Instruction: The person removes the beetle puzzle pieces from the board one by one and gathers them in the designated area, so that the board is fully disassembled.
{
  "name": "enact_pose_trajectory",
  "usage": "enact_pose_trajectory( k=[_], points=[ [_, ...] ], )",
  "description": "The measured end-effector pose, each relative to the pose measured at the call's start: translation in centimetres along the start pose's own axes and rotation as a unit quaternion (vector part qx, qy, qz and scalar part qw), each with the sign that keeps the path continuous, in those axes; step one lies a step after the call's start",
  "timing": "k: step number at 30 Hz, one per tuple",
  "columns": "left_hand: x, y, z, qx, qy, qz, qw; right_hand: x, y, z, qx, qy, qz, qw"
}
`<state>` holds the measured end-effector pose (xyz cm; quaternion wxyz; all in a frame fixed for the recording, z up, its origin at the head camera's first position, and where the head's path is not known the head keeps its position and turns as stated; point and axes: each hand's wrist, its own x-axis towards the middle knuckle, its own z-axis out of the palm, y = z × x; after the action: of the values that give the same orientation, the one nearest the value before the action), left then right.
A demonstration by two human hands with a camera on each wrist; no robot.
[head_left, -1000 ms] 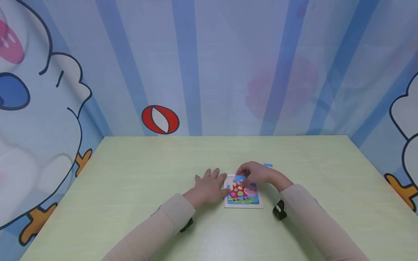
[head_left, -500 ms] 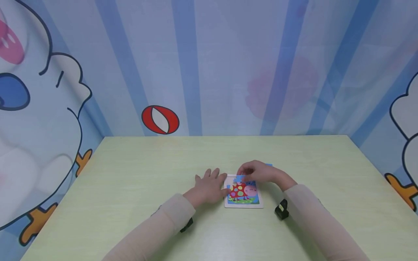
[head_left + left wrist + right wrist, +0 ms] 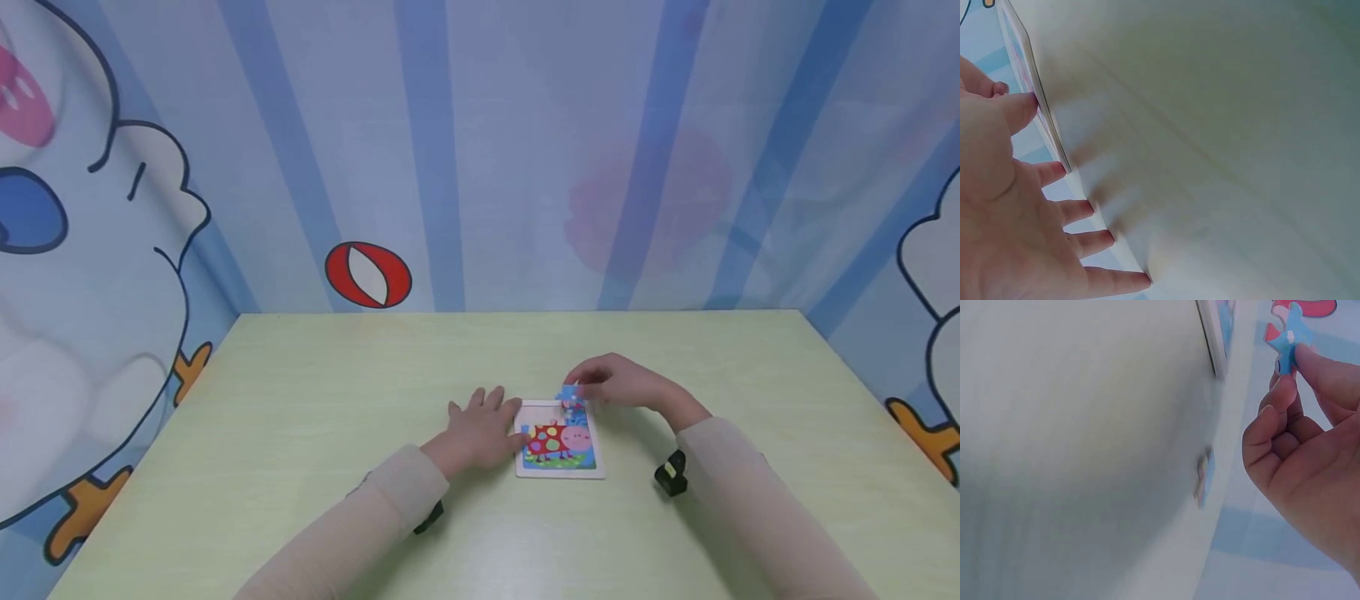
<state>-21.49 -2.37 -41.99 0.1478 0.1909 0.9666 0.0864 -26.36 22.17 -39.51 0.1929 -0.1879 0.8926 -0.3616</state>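
A small jigsaw puzzle in a white tray (image 3: 559, 474) lies on the table, its picture a pink-faced creature with a red spotted body. Bare tray shows at its upper left. My right hand (image 3: 626, 383) pinches a blue puzzle piece (image 3: 1292, 336) with red parts between thumb and fingers, raised above the table over the tray's top edge. My left hand (image 3: 480, 431) lies spread on the table at the tray's left side, its thumb (image 3: 1022, 111) on the tray's edge. A second puzzle piece (image 3: 1205, 476) lies on the table, hidden behind the right hand in the head view.
The pale wooden table (image 3: 360, 375) reaches back to a blue striped curtain (image 3: 510, 167) with printed cartoon figures. A black wrist camera (image 3: 671, 473) hangs under the right sleeve, another (image 3: 429, 518) under the left.
My right hand has lifted the blue piece out of the tray's upper area and moved it back and to the right. The left hand has stayed in place.
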Motion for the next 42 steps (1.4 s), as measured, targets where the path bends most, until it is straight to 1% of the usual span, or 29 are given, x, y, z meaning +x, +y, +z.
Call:
enact_pose_trajectory(
  k=[8, 14, 19, 29, 35, 42],
  points=[
    [-0.1, -0.1, 0.0, 0.001, 0.005, 0.002, 1.0, -2.2, 1.4, -3.0, -0.013, 0.027, 0.01, 0.9995],
    [0.0, -0.1, 0.2, 0.0, 0.008, 0.003, 1.0, -3.5, 3.0, -4.6, -0.018, 0.031, 0.03, 0.9989],
    [0.0, -0.1, 0.2, -0.005, 0.008, 0.002, 1.0, -4.1, 4.2, -5.7, -0.016, 0.038, 0.033, 0.9986],
    [-0.2, -0.1, 0.0, -0.005, 0.007, 0.003, 1.0, -4.3, 5.9, -6.5, -0.015, 0.04, 0.055, 0.9975],
    [-0.2, -0.2, 0.0, -0.001, 0.004, 0.001, 1.0, -3.9, 6.8, -6.5, -0.013, 0.038, 0.055, 0.9977],
    [-0.2, -0.1, -0.1, -0.008, 0.004, 0.004, 1.0, -3.6, 7.3, -6.6, -0.02, 0.039, 0.072, 0.9964]
  ],
)
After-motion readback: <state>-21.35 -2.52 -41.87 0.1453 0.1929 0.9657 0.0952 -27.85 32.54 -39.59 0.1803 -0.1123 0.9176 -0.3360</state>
